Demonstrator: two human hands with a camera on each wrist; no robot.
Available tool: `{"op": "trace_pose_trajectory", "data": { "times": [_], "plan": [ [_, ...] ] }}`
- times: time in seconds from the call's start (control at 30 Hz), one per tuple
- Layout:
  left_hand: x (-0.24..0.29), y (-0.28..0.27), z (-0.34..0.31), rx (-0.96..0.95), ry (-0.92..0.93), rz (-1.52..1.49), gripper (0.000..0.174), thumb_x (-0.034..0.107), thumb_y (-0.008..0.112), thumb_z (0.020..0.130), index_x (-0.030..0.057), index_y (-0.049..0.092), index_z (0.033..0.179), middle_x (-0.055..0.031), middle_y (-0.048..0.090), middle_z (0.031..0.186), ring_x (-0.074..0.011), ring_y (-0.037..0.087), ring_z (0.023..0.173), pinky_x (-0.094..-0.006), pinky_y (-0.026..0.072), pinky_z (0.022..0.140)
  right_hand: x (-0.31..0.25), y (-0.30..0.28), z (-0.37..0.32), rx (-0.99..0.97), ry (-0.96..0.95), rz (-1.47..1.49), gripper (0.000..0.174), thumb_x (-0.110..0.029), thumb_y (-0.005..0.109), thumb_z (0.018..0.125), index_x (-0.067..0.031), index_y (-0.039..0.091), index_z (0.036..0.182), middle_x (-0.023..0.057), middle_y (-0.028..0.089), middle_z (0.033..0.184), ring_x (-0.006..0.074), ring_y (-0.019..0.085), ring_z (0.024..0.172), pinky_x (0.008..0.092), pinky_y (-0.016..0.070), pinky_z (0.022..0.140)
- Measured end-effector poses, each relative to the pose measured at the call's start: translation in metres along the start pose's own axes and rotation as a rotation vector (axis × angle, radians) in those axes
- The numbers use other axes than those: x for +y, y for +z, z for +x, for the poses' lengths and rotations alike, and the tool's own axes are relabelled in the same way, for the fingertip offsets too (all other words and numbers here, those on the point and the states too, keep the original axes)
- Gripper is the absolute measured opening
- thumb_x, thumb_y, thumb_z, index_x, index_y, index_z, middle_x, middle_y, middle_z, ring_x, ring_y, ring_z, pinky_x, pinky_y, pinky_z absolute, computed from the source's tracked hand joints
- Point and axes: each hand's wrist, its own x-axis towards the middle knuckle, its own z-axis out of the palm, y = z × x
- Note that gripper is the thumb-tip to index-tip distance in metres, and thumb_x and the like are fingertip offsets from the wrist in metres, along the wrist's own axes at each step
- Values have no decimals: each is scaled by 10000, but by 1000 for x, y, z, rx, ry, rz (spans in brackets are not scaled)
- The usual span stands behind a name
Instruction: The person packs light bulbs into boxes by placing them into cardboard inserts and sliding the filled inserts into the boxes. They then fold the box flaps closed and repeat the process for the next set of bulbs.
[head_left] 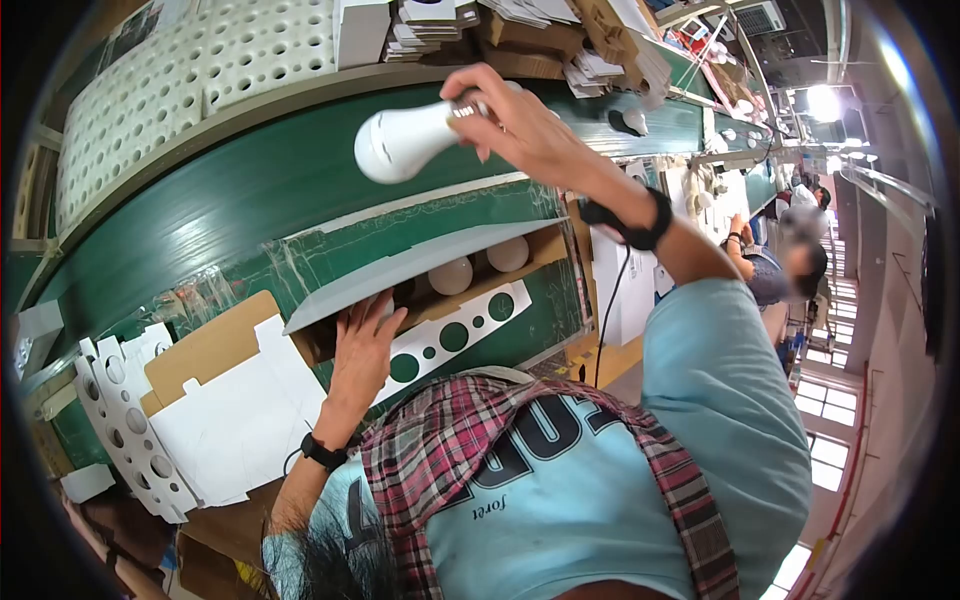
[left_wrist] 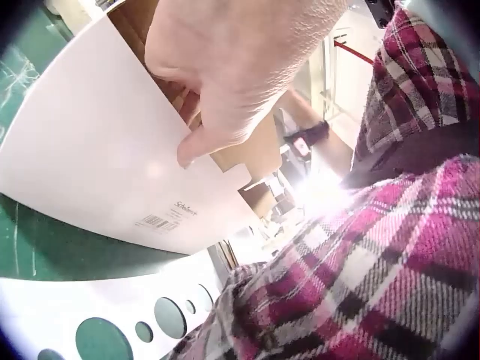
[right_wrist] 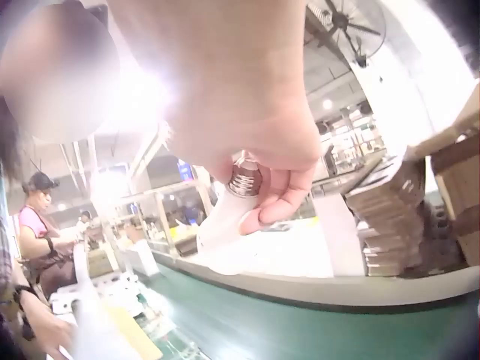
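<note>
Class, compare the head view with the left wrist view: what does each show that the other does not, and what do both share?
Only the head view: the large bulb gripped in the right hand, and two round white bulbs inside the box.

Only the left wrist view: a barcode and printed lettering on the box's white face.

Both: the left hand at the box, the white strip with round holes, the plaid garment and the green surface.

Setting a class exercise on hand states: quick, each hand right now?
Left hand: at the box, partly hidden; open or closed, cannot tell.
Right hand: closed, holding a bulb.
</note>
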Motion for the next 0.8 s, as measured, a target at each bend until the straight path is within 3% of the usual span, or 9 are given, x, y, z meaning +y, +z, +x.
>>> {"op": "trace_pose_trajectory", "data": {
  "times": [0.1,0.17,0.23,0.4,0.53,0.63,0.67,0.77,0.8],
  "plan": [
    [-5,4,-6,2,6,47,453,-103,522,717,57,613,1131,-123,437,1381,-320,313,1347,-490,243,1102,-8,13,-59,135,-317,-41,313,-192,597,881,-54,498,1143,126,647,992,255,643,799,338,498,688],
    [-3,0,-9,21,-2,51,451,-126,519,693,50,644,1089,-130,430,1387,-332,295,1359,-489,265,1084,-18,28,-97,56,-249,-52,368,-70,682,807,-37,565,1154,112,646,1070,223,648,964,313,509,876],
    [-3,4,-13,72,-28,67,457,-128,521,686,57,657,1081,-130,430,1387,-333,315,1346,-485,280,1073,-6,55,-118,128,-437,-88,367,-35,690,775,-47,593,1129,120,619,1164,253,644,972,323,521,849],
    [-3,4,-16,126,-54,105,431,-107,544,691,98,695,1039,-85,449,1373,-321,383,1291,-417,386,1033,17,86,-137,157,-590,-228,408,-2,700,728,-43,591,1119,102,551,1089,228,631,804,311,556,628],
    [-1,0,-15,116,-70,89,413,-99,557,699,108,701,1026,-83,462,1354,-318,400,1272,-400,423,1007,23,101,-130,122,-420,-279,289,-107,662,796,-47,564,1061,80,488,954,199,582,700,284,521,567],
    [0,0,-13,127,-62,98,377,-88,586,714,118,710,1004,-89,476,1335,-319,416,1254,-397,436,996,34,123,-111,34,-362,-396,238,-166,649,815,-56,560,1007,93,479,965,215,593,692,307,515,562],
    [-2,2,-14,129,-68,95,386,-94,588,702,118,711,1000,-87,476,1334,-317,416,1254,-396,439,994,39,135,-104,19,-364,-370,194,-171,640,800,-43,572,928,116,509,915,244,604,702,351,516,574],
    [0,0,-16,98,-90,96,404,-96,586,678,120,714,994,-82,474,1330,-313,415,1256,-394,446,990,49,162,-87,-42,-408,-505,144,-113,622,768,-16,592,870,140,543,857,288,620,704,390,520,601],
    [1,-2,-15,88,-93,98,408,-93,584,672,120,715,993,-80,473,1329,-312,414,1258,-393,448,988,49,169,-81,-93,-357,-553,107,-80,610,728,11,614,782,161,594,781,325,640,692,402,525,605]
  ]
}}
